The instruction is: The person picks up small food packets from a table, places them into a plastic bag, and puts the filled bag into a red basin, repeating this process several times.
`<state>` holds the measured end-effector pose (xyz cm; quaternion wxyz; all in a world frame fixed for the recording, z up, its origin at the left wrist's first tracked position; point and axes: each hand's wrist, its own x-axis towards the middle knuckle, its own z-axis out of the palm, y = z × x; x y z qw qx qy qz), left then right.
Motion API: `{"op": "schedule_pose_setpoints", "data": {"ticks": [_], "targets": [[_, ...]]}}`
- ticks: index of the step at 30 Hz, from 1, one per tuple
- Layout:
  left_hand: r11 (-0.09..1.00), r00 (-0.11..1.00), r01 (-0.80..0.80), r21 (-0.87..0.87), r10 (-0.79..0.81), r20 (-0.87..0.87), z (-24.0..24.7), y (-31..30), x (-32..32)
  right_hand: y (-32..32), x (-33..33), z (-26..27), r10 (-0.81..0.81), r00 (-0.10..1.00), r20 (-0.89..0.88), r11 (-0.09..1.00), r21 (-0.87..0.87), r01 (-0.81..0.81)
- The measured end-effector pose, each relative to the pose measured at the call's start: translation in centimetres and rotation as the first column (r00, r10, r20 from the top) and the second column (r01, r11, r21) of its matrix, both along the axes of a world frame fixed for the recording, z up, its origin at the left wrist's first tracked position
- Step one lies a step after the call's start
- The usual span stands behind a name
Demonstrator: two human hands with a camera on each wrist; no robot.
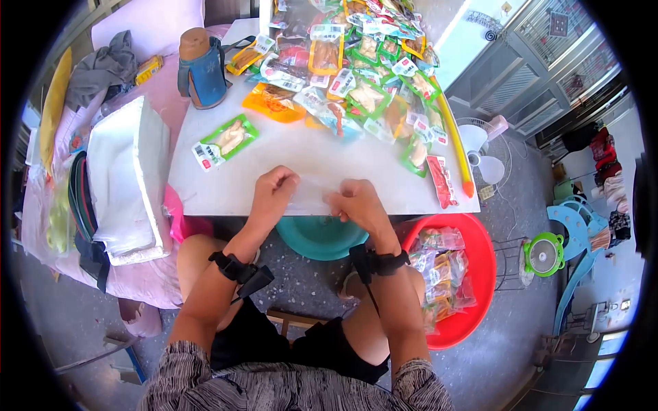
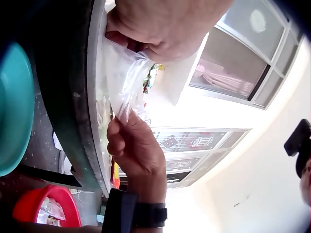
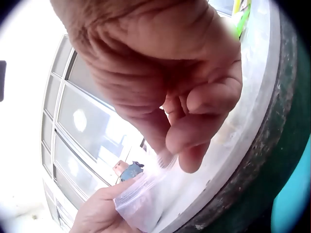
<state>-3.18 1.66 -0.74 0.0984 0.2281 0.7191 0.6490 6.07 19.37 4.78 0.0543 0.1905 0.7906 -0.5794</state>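
A clear plastic bag [image 1: 314, 190] is stretched between both hands, just over the front edge of the white table [image 1: 205, 188]. My left hand [image 1: 273, 195] pinches one side of it, and my right hand [image 1: 358, 204] pinches the opposite side. The left wrist view shows the thin, creased bag [image 2: 125, 73] spanning the gap, with nothing visible inside. From the right wrist, curled fingers [image 3: 194, 131] hold one corner of the bag. Beyond the left hand, a green-edged food packet [image 1: 226, 142] lies on the tabletop.
A heap of sealed food packets [image 1: 367, 96] covers the table's back, beside a blue flask [image 1: 205, 75]. A yellow pole [image 1: 452, 130] lines the right edge. Below stand a teal basin [image 1: 322, 240] and a red tub [image 1: 480, 288] holding bagged packets. A white foam box [image 1: 130, 178] stands left.
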Motion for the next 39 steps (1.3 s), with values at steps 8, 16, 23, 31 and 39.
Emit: {"op": "schedule_pose_setpoints", "data": {"ticks": [8, 16, 23, 31, 39], "targets": [[0.931, 0.673, -0.161, -0.328, -0.14, -0.726, 1.7, 0.4, 3.9, -1.5, -0.4, -2.4, 0.047, 0.842, -0.537, 0.621, 0.676, 0.396], [0.873, 0.751, -0.181, -0.452, -0.174, -0.637, 1.1, 0.2, 4.0, 1.6, -1.8, -6.1, 0.07, 0.801, -0.594, 0.552, 0.692, 0.465], [0.894, 0.693, -0.202, -0.399, -0.157, -0.703, 1.9, 0.2, 4.1, 1.3, -1.8, -5.8, 0.021, 0.911, -0.411, 0.565, 0.757, 0.329], [0.886, 0.726, -0.199, -0.419, -0.153, -0.67, 1.4, 0.7, 3.7, 8.2, -0.3, -2.6, -0.15, 0.812, -0.564, 0.566, 0.625, 0.538], [0.876, 0.713, -0.289, -0.387, -0.073, -0.697, 2.0, 0.1, 2.7, 6.2, -0.8, -4.2, -0.2, 0.944, -0.261, 0.373, 0.871, 0.32]]}}
